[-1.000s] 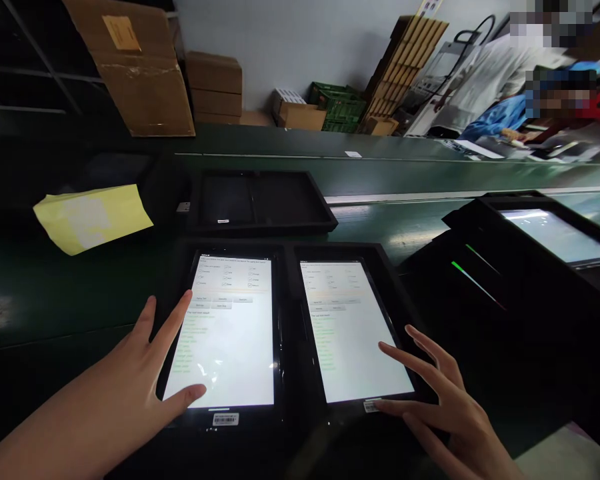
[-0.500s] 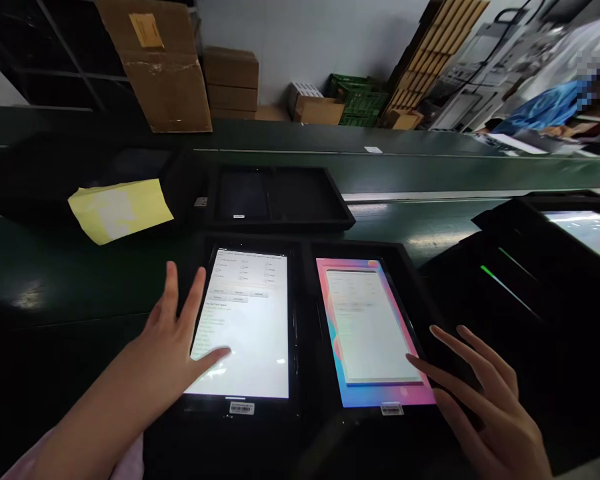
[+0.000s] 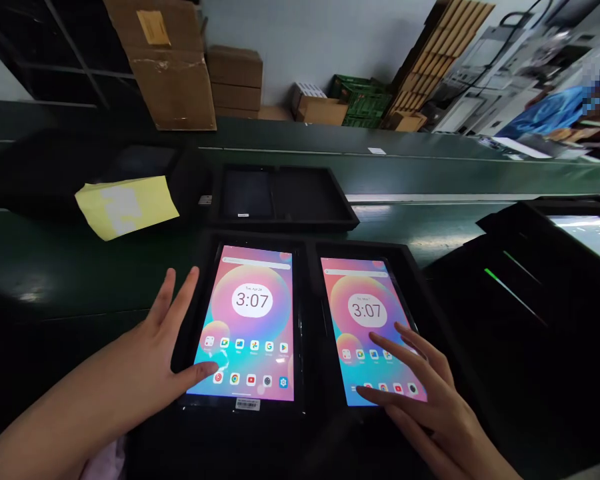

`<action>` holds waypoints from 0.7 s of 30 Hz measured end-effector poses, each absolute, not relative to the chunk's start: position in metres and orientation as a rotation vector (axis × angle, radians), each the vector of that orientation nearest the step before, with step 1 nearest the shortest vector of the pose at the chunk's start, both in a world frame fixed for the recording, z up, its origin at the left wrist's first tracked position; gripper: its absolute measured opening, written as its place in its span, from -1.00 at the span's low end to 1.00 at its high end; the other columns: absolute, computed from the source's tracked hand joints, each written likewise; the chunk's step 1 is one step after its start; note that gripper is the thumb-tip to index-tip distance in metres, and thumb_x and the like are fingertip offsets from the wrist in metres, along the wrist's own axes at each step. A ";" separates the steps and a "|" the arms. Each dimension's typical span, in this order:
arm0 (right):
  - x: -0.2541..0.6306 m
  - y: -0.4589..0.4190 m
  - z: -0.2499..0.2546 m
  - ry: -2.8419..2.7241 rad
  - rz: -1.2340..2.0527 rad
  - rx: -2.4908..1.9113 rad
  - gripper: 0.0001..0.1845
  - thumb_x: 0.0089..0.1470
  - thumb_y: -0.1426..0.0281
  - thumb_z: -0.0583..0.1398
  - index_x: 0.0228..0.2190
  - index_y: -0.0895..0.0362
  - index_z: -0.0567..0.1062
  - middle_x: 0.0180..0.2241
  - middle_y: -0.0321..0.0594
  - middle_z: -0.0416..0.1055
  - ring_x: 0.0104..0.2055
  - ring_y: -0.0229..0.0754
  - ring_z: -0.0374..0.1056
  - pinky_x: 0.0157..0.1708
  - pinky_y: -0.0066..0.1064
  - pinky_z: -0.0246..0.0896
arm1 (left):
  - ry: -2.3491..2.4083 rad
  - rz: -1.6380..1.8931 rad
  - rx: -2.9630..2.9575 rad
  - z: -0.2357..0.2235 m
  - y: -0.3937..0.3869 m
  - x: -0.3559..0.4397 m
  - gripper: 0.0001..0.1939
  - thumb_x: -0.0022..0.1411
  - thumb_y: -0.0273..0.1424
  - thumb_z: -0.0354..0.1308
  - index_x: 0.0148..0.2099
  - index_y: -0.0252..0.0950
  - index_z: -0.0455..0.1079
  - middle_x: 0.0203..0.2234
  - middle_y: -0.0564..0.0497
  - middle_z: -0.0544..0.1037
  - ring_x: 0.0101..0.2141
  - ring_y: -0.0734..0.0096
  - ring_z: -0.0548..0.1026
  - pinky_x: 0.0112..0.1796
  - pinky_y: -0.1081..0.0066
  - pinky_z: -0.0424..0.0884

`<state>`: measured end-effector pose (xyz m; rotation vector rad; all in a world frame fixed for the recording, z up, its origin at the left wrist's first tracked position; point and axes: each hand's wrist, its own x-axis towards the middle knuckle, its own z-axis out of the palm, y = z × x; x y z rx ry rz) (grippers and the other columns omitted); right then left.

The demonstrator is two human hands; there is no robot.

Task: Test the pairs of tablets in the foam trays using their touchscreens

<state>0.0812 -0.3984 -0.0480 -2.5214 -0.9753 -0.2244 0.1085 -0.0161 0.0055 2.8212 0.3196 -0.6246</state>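
Observation:
Two lit tablets lie side by side in a black tray [image 3: 307, 320], each showing a home screen with a 3:07 clock. My left hand [image 3: 155, 347] is spread at the left edge of the left tablet [image 3: 265, 320], its thumb over the lower left of the screen. Over the lower part of the right tablet [image 3: 363, 287] is my right hand [image 3: 430, 387], fingers apart, one fingertip near the bottom row of icons. Whether that fingertip touches the glass I cannot tell. A barcode label [image 3: 248, 405] shows below the left screen.
Behind stands another black tray [image 3: 313, 193] with a dark tablet [image 3: 247, 193] in its left half. Yellow paper [image 3: 155, 203] lies at left on a dark stack. More black trays [image 3: 530, 267] sit at right, a lit screen on top. Cardboard boxes [image 3: 235, 80] stand beyond the bench.
Both screens have switched from a white page of text and buttons, shrinking on the right one, to the home screen. My right hand has moved left over its tablet; the left thumb shifted slightly.

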 end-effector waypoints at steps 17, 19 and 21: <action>0.083 -0.405 -0.054 -0.836 -0.442 -2.419 -0.66 0.20 0.49 0.11 -0.14 0.01 0.65 0.25 -0.17 0.26 0.33 0.17 0.12 0.09 -0.05 0.31 | 0.277 -0.650 2.830 0.004 0.002 0.108 0.12 0.14 0.08 0.12 0.45 0.12 -0.62 0.47 -0.02 -0.43 -0.20 0.04 0.63 -0.27 0.19 0.53; 0.086 -0.402 -0.052 -0.859 -0.446 -2.417 -0.67 0.20 0.51 0.12 -0.14 0.04 0.64 0.25 -0.14 0.26 0.32 0.16 0.12 0.10 -0.04 0.31 | 0.262 -0.609 2.851 -0.001 0.005 0.109 0.13 0.12 0.10 0.12 0.47 0.04 -0.57 0.48 -0.04 -0.33 0.04 -0.13 0.53 -0.17 0.16 0.52; 0.090 -0.401 -0.048 -0.891 -0.437 -2.409 -0.67 0.21 0.52 0.12 -0.14 0.04 0.63 0.22 -0.12 0.28 0.30 0.13 0.14 0.09 -0.05 0.32 | 0.243 -0.603 2.852 -0.004 0.005 0.111 0.15 0.10 0.10 0.12 0.49 -0.04 -0.51 0.47 -0.05 -0.22 0.21 -0.17 0.37 -0.08 0.14 0.50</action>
